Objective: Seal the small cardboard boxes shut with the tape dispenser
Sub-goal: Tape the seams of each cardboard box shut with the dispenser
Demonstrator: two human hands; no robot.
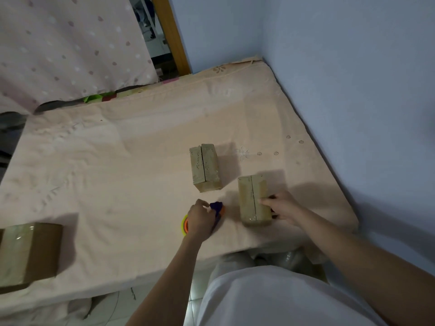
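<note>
matt cardboard boxes (253, 200), soft cloth sheet (117, 172)

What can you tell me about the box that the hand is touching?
The near box is small, tan cardboard, lying flat on the peach bedsheet. Its two top flaps meet in a dark seam down the middle, apparently untaped. The right hand holds its right side, fingers resting on top.
</note>
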